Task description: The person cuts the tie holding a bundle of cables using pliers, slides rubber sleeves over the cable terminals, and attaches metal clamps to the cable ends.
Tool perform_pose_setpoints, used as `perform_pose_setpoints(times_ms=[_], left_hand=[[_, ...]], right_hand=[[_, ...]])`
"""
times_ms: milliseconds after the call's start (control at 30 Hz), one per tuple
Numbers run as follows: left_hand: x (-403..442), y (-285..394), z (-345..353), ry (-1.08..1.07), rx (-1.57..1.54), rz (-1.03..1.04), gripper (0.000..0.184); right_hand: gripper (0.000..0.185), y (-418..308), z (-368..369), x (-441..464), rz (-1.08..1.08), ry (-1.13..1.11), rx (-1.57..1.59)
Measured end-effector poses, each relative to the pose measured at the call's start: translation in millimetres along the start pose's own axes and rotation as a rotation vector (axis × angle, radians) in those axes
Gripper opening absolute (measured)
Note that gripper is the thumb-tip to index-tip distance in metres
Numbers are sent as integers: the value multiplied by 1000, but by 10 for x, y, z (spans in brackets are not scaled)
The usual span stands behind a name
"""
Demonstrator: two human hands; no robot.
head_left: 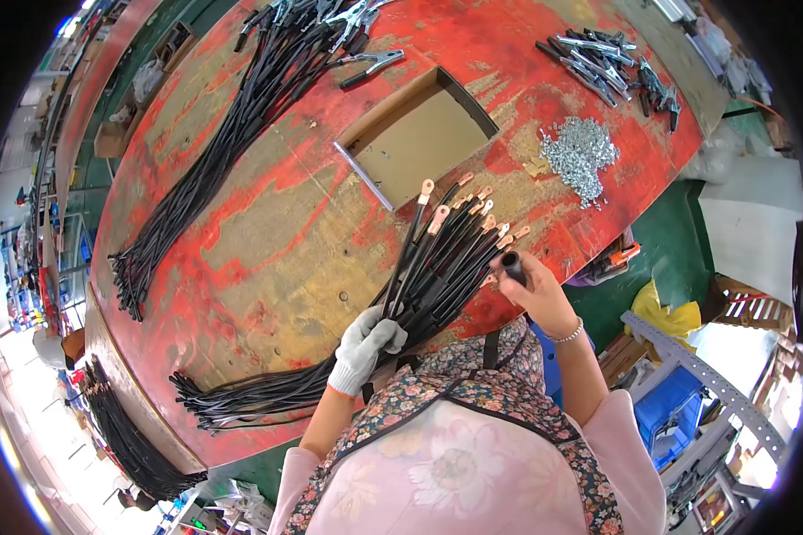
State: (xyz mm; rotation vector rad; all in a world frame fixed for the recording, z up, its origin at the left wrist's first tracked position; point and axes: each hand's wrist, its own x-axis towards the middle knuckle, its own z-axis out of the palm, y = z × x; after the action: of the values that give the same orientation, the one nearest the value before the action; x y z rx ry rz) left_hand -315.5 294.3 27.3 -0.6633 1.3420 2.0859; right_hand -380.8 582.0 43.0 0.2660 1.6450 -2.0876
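My left hand point(366, 343), in a white knit glove, is closed around black cables point(408, 259) near the front of the table. Two of them stand out above the glove, each ending in a copper lug point(426, 189). Beside them lies a thick bundle of similar black cables point(451, 276), its copper lugs fanned toward the back right. Bare except for a bracelet, my right hand point(544, 299) grips a short black tube point(513, 267) whose round end faces up. The tube is right of the bundle's lugs, and its lower part is hidden by my fingers.
A shallow cardboard box point(419, 147) lies beyond the cables. Small metal parts point(580, 156) are heaped to its right, with metal clamps point(598, 62) behind. Another cable bundle point(214, 160) with clamps stretches along the left of the worn red table point(277, 267). More cables point(138, 437) hang at the lower left.
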Motion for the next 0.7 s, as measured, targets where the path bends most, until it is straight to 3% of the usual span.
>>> perform_pose_setpoints(times_ms=[67,133,233,367,433,467,533,700], left_hand=[[15,-46,-8,16,-1,10,26],[7,-62,-10,31,1,17,25],[-11,-54,-2,49,36,-1,21],[-23,-48,1,29,38,-18,21],[-22,-38,10,38,40,-29,20],[-24,-29,16,31,35,-34,20],[-29,-23,21,21,31,-42,21],[-26,-20,25,-32,59,-71,18]], right_hand=[[24,-17,-20,74,104,-45,83],[25,-3,82,172,-253,-6,-220],[26,-153,130,186,-237,14,-462],[30,-209,149,273,-201,74,-463],[36,-137,148,352,-217,150,39],[36,-142,140,379,-217,151,39],[37,-169,123,427,-63,221,368],[33,-52,82,511,-48,185,599]])
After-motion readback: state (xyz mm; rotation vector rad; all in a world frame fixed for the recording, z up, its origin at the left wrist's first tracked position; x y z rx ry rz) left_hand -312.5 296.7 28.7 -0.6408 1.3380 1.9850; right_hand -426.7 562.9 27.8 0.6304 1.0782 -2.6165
